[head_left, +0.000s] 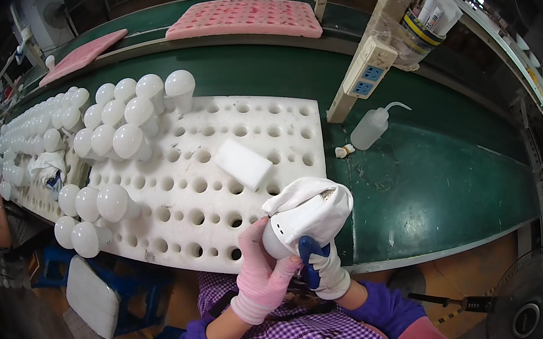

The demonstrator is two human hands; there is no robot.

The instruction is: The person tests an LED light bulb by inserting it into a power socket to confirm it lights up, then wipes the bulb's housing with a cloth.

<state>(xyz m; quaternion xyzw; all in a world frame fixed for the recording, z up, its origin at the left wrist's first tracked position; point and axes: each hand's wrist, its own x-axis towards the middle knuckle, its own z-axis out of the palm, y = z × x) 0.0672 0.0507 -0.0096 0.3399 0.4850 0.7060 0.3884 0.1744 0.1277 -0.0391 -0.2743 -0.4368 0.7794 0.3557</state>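
Note:
In front of my body I hold a white light bulb [274, 244], its dome toward the lower left. My left hand [260, 282], in a pink glove, is closed around the dome side. My right hand [328, 269], in a white glove with blue fingertips, grips a white cloth [329, 196] wrapped around the bulb's other end. The blue thumb presses against the bundle from below. Folds of cloth hide most of the base and the right fingers. Just beyond lies a white foam tray [298, 166] with rows of round holes, and a white foam block [244, 163] rests on it.
Many bulbs [128, 141] stand dome-up in the tray's left part and in trays beyond. A squeeze bottle [371, 128] stands on the green table [449, 181], near a post with a power socket [370, 69]. Pink foam [243, 20] lies behind; a fan [527, 318] is lower right. Another person [3, 223] sits left.

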